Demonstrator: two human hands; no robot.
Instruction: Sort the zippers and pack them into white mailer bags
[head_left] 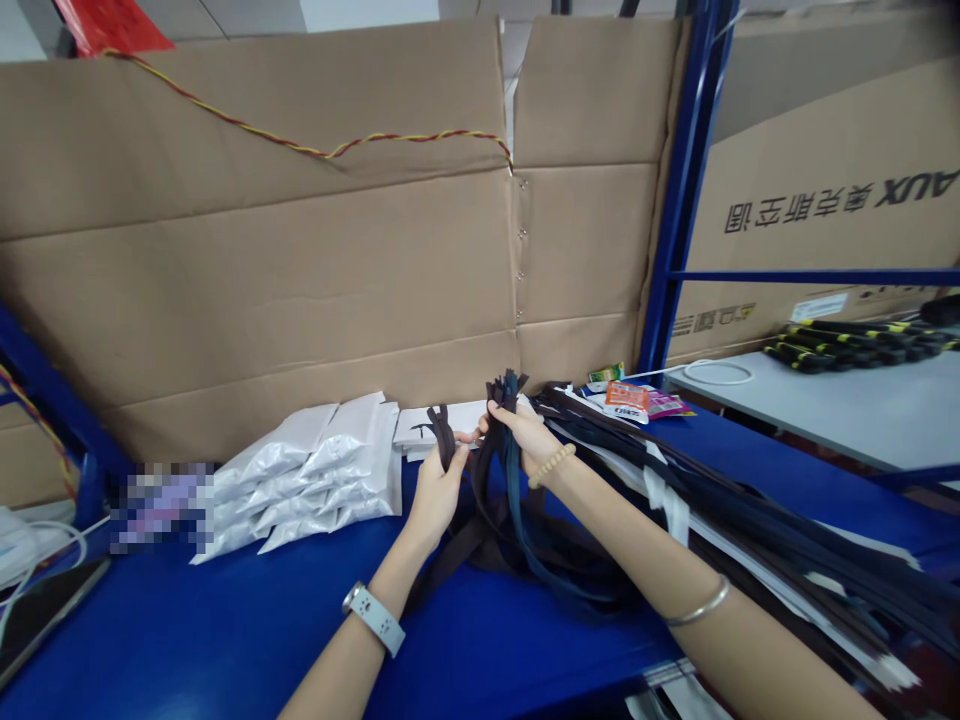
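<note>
My right hand (519, 428) is closed around the upper ends of a bundle of dark brown and navy strips (511, 480), which hang down and curl onto the blue table (225, 630). Just to its left, my left hand (441, 485) pinches a smaller dark brown strip bundle (442, 435) between thumb and fingers. The fingertips of both hands are close together. Under my hands, loose loops of the strips lie on the table. More long dark strips (720, 490), with white ones among them, lie stretched out to the right of my right arm.
White plastic packets (322, 470) are stacked at the left, beside white papers (420, 425). Cardboard (337, 260) stands behind. Colorful small packets (628, 398) lie back right, near a blue post (679, 200). Black-and-yellow items (847, 345) rest on a grey table (787, 410).
</note>
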